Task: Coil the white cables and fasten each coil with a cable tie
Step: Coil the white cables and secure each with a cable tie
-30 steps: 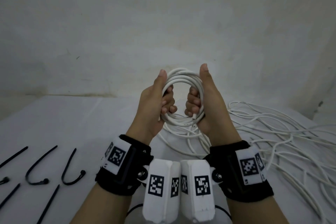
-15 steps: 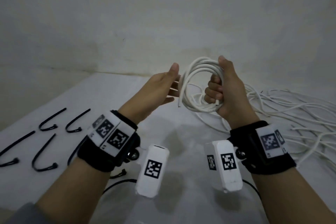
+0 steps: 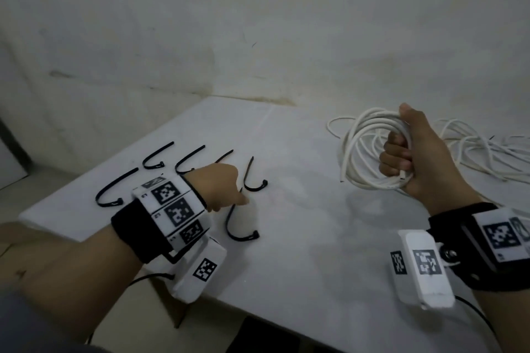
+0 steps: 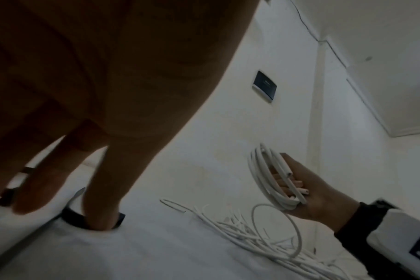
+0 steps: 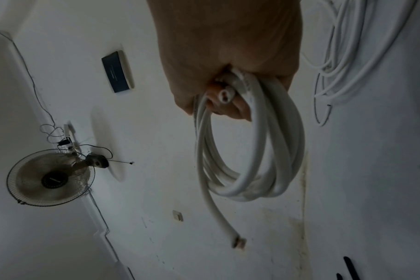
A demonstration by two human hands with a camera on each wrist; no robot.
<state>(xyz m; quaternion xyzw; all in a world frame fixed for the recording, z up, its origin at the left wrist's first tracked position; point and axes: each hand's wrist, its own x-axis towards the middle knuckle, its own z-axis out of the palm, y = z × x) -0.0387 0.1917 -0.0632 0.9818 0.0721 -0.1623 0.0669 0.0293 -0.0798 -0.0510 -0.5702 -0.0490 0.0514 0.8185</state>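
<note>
My right hand (image 3: pixel 401 157) grips a coil of white cable (image 3: pixel 352 146) held upright above the table, with one cut end hanging free. The right wrist view shows my right hand (image 5: pixel 228 56) with its fingers curled round the coil (image 5: pixel 252 151). My left hand (image 3: pixel 239 198) reaches down among several black cable ties at the table's left. In the left wrist view the fingers (image 4: pixel 103 189) are straight, and one fingertip rests on a black cable tie (image 4: pixel 70 217). That curved tie (image 3: pixel 232 229) lies just below the hand. The left hand grips nothing.
More curved black ties (image 3: pixel 156 156) lie in rows toward the left table edge, one (image 3: pixel 255 183) just right of my left hand. Loose white cables (image 3: pixel 473 152) sprawl at the far right. The white table (image 3: pixel 301 252) ends near my left forearm. A fan (image 5: pixel 50 178) hangs on the wall.
My left hand let go of the coil and moved left and down onto the cable ties. My right hand kept the coil and shifted right. The view has turned left.
</note>
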